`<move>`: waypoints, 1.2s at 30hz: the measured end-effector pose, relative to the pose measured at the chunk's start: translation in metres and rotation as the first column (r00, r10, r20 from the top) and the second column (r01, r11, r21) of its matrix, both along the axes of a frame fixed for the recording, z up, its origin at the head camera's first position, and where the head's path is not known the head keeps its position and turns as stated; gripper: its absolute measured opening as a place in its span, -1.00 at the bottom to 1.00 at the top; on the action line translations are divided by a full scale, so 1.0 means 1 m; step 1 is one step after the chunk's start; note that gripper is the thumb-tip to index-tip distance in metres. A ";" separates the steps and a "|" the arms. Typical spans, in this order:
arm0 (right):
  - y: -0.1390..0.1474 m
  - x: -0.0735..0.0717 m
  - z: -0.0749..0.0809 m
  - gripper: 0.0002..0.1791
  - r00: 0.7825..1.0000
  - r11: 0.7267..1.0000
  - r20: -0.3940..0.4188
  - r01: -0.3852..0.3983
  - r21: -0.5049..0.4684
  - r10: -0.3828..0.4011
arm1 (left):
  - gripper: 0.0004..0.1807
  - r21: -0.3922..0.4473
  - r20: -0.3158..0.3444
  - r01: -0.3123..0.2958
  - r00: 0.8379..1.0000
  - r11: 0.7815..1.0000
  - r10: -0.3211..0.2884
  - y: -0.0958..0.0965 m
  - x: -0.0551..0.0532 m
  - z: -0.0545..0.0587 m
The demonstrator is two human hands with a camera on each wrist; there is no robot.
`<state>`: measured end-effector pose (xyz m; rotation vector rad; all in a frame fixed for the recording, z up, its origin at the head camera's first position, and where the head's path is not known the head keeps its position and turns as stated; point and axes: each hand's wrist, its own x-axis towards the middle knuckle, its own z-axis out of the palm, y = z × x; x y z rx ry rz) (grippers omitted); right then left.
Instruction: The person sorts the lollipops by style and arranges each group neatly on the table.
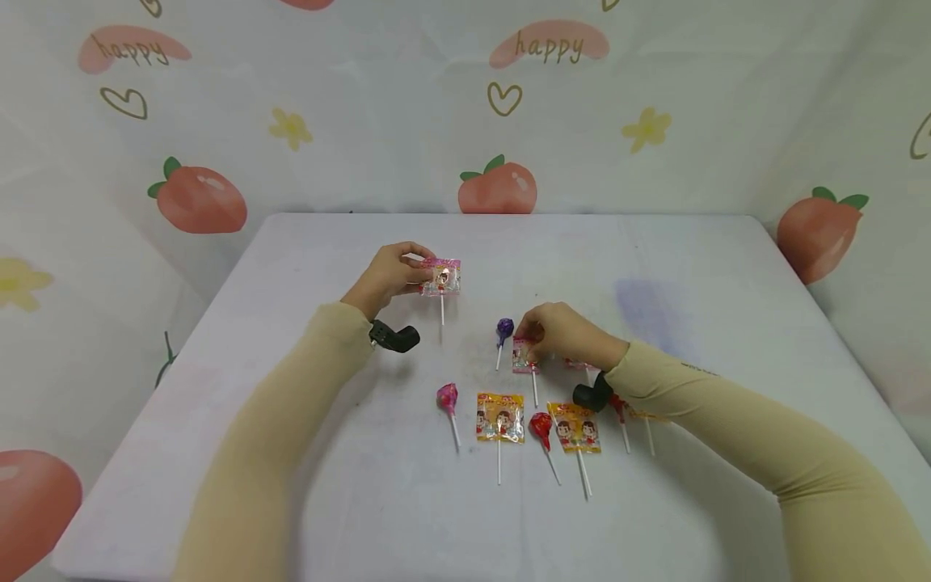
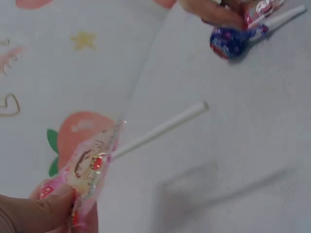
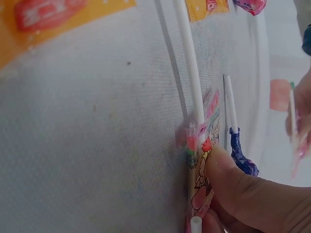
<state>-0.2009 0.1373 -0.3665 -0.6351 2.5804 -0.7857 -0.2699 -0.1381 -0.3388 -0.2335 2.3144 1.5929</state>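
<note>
My left hand (image 1: 393, 279) pinches a pink-wrapped lollipop (image 1: 445, 279) by the edge of its wrapper. In the left wrist view its white stick (image 2: 160, 128) points away and its shadow falls on the table apart from it. Toward the table's middle, my right hand (image 1: 570, 333) pinches another pink-wrapped lollipop (image 1: 524, 356), thumb on the printed wrapper, which stands edge-on against the tabletop in the right wrist view. A purple round lollipop (image 1: 505, 327) lies just left of the right hand. Under the right wrist a further pink wrapper (image 1: 579, 364) is partly hidden.
Nearer the front lie a pink round lollipop (image 1: 447, 398), a yellow-wrapped lollipop (image 1: 499, 418), a red round one (image 1: 541, 428) and another yellow-wrapped one (image 1: 576, 427). More lollipops are partly covered by the right forearm. A patterned cloth (image 1: 393, 121) hangs behind the white table (image 1: 349, 501).
</note>
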 end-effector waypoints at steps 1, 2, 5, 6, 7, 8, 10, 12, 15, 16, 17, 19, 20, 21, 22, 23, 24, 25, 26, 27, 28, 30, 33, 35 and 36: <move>0.000 0.000 0.000 -0.69 1.000 1.000 0.000 0.000 0.000 0.000 | -0.60 0.014 0.002 -0.018 1.000 1.000 0.018 -0.001 -0.003 -0.003; 0.000 0.000 0.000 -0.69 1.000 1.000 0.002 0.003 0.001 -0.003 | -0.60 0.027 0.004 -0.034 0.999 0.999 0.034 -0.001 -0.005 -0.007; 0.000 0.001 0.000 -0.69 1.000 1.000 -0.003 0.003 0.003 -0.003 | -0.57 0.077 0.000 -0.069 0.998 0.995 0.069 -0.002 -0.011 -0.020; 0.000 0.001 -0.001 -0.69 1.000 1.000 -0.005 0.003 0.006 -0.003 | -0.56 0.085 -0.002 -0.077 0.997 0.993 0.077 -0.002 -0.013 -0.023; 0.000 0.001 -0.001 -0.69 1.000 1.000 -0.006 0.005 0.008 -0.005 | -0.56 0.090 -0.006 -0.082 0.997 0.993 0.083 -0.001 -0.014 -0.027; -0.001 0.002 0.000 -0.69 1.000 1.000 -0.007 0.004 0.010 -0.004 | -0.55 0.087 -0.013 -0.083 0.996 0.993 0.084 -0.001 -0.015 -0.030; -0.001 0.002 0.000 -0.69 1.000 1.000 -0.009 0.003 0.012 -0.003 | -0.55 0.068 -0.023 -0.081 0.996 0.994 0.083 -0.001 -0.017 -0.036; -0.001 0.002 0.000 -0.69 1.000 1.000 -0.008 0.006 0.014 -0.006 | -0.56 0.042 -0.034 -0.074 0.997 0.996 0.076 0.000 -0.018 -0.040; -0.001 0.003 0.000 -0.68 1.000 1.000 -0.004 0.006 0.014 -0.006 | -0.56 0.008 -0.040 -0.071 0.997 0.997 0.071 0.001 -0.019 -0.044; -0.001 0.002 0.000 -0.68 1.000 1.000 -0.002 0.008 0.014 -0.008 | -0.57 -0.003 -0.041 -0.071 0.997 0.997 0.071 0.001 -0.019 -0.045; -0.001 0.002 0.000 -0.68 1.000 1.000 -0.002 0.007 0.016 -0.007 | -0.56 -0.006 -0.039 -0.073 0.997 0.997 0.072 0.002 -0.019 -0.046; -0.001 0.002 0.000 -0.69 1.000 1.000 -0.003 0.000 0.017 0.000 | -0.57 -0.013 -0.036 -0.079 0.996 0.997 0.079 0.002 -0.020 -0.047; 0.000 0.002 0.000 -0.69 1.000 1.000 -0.004 -0.002 0.018 0.002 | -0.56 -0.010 -0.036 -0.081 0.996 0.997 0.081 0.002 -0.020 -0.047; 0.000 0.001 0.000 -0.69 1.000 1.000 -0.006 -0.002 0.020 0.002 | -0.56 -0.010 -0.036 -0.082 0.996 0.997 0.082 0.003 -0.020 -0.048; 0.000 0.001 -0.001 -0.70 1.000 1.000 -0.007 -0.005 0.020 0.005 | -0.55 -0.011 -0.037 -0.082 0.996 0.997 0.081 0.003 -0.020 -0.049; 0.000 0.001 -0.001 -0.70 1.000 1.000 -0.008 -0.005 0.021 0.005 | -0.54 -0.012 -0.039 -0.079 0.996 0.997 0.079 0.003 -0.021 -0.049; -0.001 0.001 -0.001 -0.70 1.000 1.000 -0.009 -0.005 0.023 0.006 | -0.53 -0.015 -0.041 -0.078 0.996 0.997 0.077 0.003 -0.021 -0.050; 0.000 0.001 -0.001 -0.70 1.000 1.000 -0.009 -0.005 0.026 0.005 | -0.52 -0.022 -0.043 -0.075 0.996 0.997 0.074 0.003 -0.021 -0.050; -0.001 0.001 -0.001 -0.70 1.000 1.000 -0.010 -0.005 0.029 0.005 | -0.50 -0.034 -0.045 -0.071 0.997 0.997 0.069 0.003 -0.021 -0.050; -0.001 0.000 -0.001 -0.70 1.000 1.000 -0.010 -0.005 0.031 0.005 | -0.49 -0.049 -0.049 -0.065 0.997 0.997 0.063 0.003 -0.021 -0.050; -0.001 0.000 -0.001 -0.70 1.000 0.999 -0.009 -0.005 0.032 0.005 | -0.48 -0.063 -0.051 -0.058 0.997 0.996 0.055 0.003 -0.022 -0.050; -0.001 0.000 -0.001 -0.69 1.000 0.999 -0.008 -0.004 0.035 0.005 | -0.46 -0.096 -0.061 -0.040 0.998 0.995 0.034 0.004 -0.021 -0.049; -0.002 0.000 0.000 -0.69 1.000 0.999 -0.006 -0.003 0.039 0.003 | -0.44 -0.169 -0.089 0.002 0.996 0.986 -0.017 0.005 -0.019 -0.046; -0.002 0.000 0.000 -0.69 1.000 0.999 -0.004 0.001 0.044 -0.001 | -0.44 -0.213 -0.105 0.025 0.993 0.977 -0.048 0.005 -0.017 -0.043; -0.002 0.000 0.001 -0.69 1.000 0.999 -0.003 0.004 0.048 -0.004 | -0.44 -0.238 -0.112 0.034 0.992 0.971 -0.062 0.006 -0.017 -0.042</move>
